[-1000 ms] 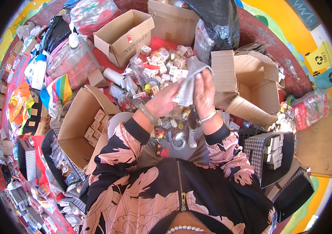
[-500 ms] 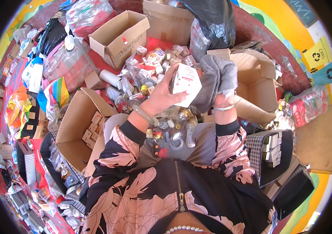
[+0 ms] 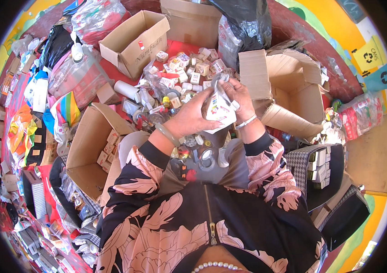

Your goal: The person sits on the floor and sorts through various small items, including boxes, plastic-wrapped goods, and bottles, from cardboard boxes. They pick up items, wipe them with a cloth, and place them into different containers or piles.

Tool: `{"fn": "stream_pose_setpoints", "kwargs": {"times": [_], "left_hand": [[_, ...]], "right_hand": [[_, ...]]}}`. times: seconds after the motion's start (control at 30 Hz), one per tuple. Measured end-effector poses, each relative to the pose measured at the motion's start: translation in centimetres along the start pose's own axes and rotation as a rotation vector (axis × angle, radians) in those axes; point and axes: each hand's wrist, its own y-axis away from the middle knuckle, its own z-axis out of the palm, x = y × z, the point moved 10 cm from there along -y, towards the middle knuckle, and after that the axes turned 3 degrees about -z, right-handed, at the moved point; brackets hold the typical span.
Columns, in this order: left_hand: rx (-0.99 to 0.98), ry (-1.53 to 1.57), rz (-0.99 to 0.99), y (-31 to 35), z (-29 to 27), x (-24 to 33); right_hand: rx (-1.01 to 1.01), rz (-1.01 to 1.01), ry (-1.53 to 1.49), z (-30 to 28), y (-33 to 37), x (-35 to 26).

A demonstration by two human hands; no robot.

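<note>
In front of my chest a white box [image 3: 221, 110] with coloured print is gripped by my left hand [image 3: 189, 116], thumb along its lower edge. My right hand [image 3: 240, 99] is closed round a bunched grey cloth [image 3: 221, 80] at the box's upper end; the cloth seems to touch the box. Most of the cloth is hidden behind the box and fingers. Beyond my hands spreads a heap of small printed boxes [image 3: 202, 69]. Nearer my lap lie loose jars, a yellow-capped bottle [image 3: 166, 101] and a clear ring-shaped piece [image 3: 206, 160].
An open carton [image 3: 136, 50] stands at the far left, another open carton [image 3: 293, 82] at the right. By my left knee a carton [image 3: 84, 150] holds small boxes. A houndstooth bin [image 3: 298, 168] sits at my right. A black plastic bag [image 3: 248, 22] stands at the back.
The grey cloth, spread out beside the box before, is now bunched in my right hand. That hand has moved left to the box, which has tilted and come down slightly.
</note>
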Motion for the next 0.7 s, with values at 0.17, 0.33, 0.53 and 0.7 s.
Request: {"fn": "stream_pose_setpoints", "kwargs": {"times": [0.17,0.33,0.53,0.7], "left_hand": [[0.217,0.163,-0.078,-0.6,-1.9,-0.4],[0.404,0.551,-0.251,-0.1,-4.5,-5.1],[0.239,0.904,-0.347,0.5,-2.9,-3.4],[0.366,0.811,-0.394,1.2,-3.3,-4.3]], "right_hand": [[0.159,-0.167,-0.28,-4.3,-1.9,-1.5],[-0.107,-0.274,-0.03,1.7,0.1,-4.4],[-0.159,-0.568,0.875,6.3,2.3,-4.3],[0.032,-0.418,-0.002,1.9,0.8,-2.4]]}}
